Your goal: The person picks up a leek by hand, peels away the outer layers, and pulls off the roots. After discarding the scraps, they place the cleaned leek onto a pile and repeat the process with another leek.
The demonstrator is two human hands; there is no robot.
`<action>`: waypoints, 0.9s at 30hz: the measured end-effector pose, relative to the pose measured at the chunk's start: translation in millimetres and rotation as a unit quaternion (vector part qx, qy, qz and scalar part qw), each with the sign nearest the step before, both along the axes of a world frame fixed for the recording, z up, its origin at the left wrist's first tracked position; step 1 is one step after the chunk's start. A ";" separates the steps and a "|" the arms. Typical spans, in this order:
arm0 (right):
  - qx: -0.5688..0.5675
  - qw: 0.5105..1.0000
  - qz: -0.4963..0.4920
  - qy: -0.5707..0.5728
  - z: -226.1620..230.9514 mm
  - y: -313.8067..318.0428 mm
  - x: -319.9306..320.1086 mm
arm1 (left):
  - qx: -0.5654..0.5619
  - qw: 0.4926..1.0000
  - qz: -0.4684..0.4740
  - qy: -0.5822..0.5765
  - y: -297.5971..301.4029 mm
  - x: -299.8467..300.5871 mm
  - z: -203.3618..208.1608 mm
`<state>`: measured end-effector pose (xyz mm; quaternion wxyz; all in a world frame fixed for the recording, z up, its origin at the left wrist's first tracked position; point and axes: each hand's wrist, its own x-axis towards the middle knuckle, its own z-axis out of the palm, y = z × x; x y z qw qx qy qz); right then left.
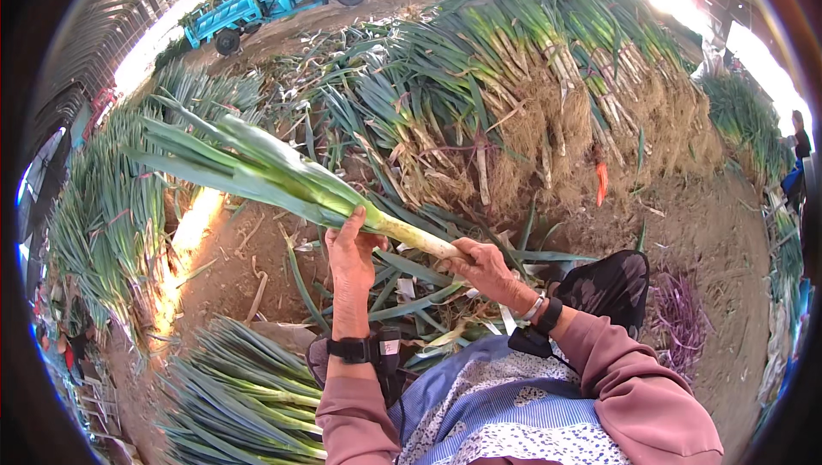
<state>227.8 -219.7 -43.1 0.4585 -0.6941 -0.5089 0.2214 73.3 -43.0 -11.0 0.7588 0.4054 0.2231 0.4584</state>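
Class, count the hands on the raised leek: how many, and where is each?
2: the left hand grips the leek near where white turns green; the right hand holds its white end. Nothing suggests others are hidden.

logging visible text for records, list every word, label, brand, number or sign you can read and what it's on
No text can be read.
Small white label on the black device at the left wrist: too small to read.
Long green-and-white leek-like stalk in both hands: no lettering seen.
Bright blue three-wheeled cargo vehicle: no lettering can be made out.
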 end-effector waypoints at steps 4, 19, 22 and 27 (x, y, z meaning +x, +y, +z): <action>0.004 0.998 -0.042 -0.037 17.5 3.3 1.2 | -0.016 0.996 -0.067 -0.050 -2.0 -1.9 5.4; -0.089 0.916 0.147 0.362 25.5 -1.4 -24.3 | -0.083 0.995 -0.006 -0.049 -3.9 -11.8 -8.2; -0.092 0.893 0.164 0.410 27.8 -2.1 -28.3 | -0.104 0.994 0.009 -0.018 -6.6 -6.4 -10.9; -0.052 0.910 0.152 0.383 47.9 13.4 -47.2 | -0.262 0.962 -0.071 -0.019 -9.8 7.5 -32.8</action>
